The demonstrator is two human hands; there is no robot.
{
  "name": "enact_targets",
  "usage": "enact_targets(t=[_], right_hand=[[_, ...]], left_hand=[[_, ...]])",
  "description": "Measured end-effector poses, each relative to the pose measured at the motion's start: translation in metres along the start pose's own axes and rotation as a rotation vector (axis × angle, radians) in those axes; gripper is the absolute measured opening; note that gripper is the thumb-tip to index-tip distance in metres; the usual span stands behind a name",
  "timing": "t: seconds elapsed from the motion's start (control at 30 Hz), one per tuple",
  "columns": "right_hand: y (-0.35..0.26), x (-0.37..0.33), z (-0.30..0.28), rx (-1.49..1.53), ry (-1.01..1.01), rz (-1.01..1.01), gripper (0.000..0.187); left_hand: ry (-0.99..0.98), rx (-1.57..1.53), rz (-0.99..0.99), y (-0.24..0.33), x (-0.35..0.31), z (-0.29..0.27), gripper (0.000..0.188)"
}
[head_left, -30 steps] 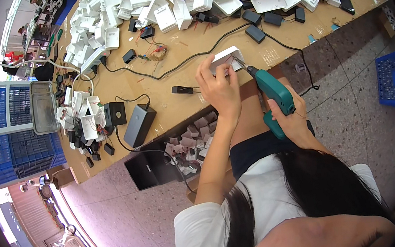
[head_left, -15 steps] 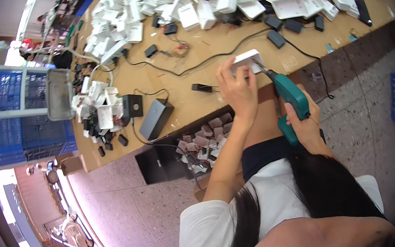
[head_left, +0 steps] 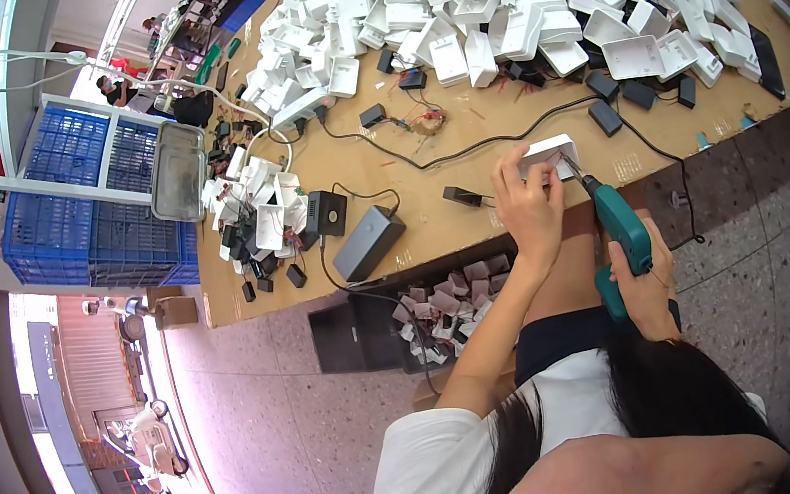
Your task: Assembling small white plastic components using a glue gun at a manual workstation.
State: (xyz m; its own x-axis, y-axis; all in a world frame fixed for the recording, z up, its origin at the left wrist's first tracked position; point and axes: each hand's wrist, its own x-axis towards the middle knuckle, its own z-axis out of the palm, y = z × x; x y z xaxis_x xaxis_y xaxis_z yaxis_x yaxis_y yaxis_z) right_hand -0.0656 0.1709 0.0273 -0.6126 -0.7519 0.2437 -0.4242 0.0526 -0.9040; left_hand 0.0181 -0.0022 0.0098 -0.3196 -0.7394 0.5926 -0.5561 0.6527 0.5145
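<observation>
My left hand (head_left: 532,202) is closed round a small white plastic housing (head_left: 553,149), tilted so its hollow side faces me, over the table's near edge. In my right hand (head_left: 649,277) is a green power screwdriver (head_left: 622,225), its handle wrapped by my fingers. The bit of the screwdriver points into the housing; whether it touches a screw is too small to tell. Left of my left hand a small black box with a wire (head_left: 464,197) lies on the cardboard-covered table (head_left: 453,229).
A big heap of white housings (head_left: 422,6) covers the table's far side. Black adapters (head_left: 606,116) and a black cable (head_left: 491,139) lie nearer. A grey power brick (head_left: 369,242) sits left, by a smaller pile (head_left: 274,208). Below the edge stands a bin of parts (head_left: 445,316).
The whole view has shifted, so everything appears farther right and lower. Both hands keep their hold, with the screwdriver still pointed into the white housing.
</observation>
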Motion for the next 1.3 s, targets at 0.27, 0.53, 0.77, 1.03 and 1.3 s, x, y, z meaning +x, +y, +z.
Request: enact_targets(t=[0.27,0.53,0.77,1.03,1.3], right_hand=[[0.002,-0.001,0.0,0.032,0.014,-0.031,0.014],[0.005,-0.014,-0.025,0.124,0.008,0.039,0.029],[0.016,-0.023,-0.048,0.321,0.024,0.078,0.034],[0.016,-0.011,-0.061,0.379,0.181,-0.051,0.03],[0.021,-0.01,-0.091,0.196,0.311,-0.281,0.034]], left_hand=[[0.021,0.022,0.011,-0.001,0.0,0.0,0.013],[0.004,0.002,0.017,-0.001,0.001,-0.001,0.012],[-0.019,-0.002,0.028,0.0,0.002,-0.002,0.011],[-0.054,0.051,0.032,-0.01,-0.005,-0.003,0.012],[-0.177,-0.15,-0.07,-0.013,0.0,-0.004,0.011]])
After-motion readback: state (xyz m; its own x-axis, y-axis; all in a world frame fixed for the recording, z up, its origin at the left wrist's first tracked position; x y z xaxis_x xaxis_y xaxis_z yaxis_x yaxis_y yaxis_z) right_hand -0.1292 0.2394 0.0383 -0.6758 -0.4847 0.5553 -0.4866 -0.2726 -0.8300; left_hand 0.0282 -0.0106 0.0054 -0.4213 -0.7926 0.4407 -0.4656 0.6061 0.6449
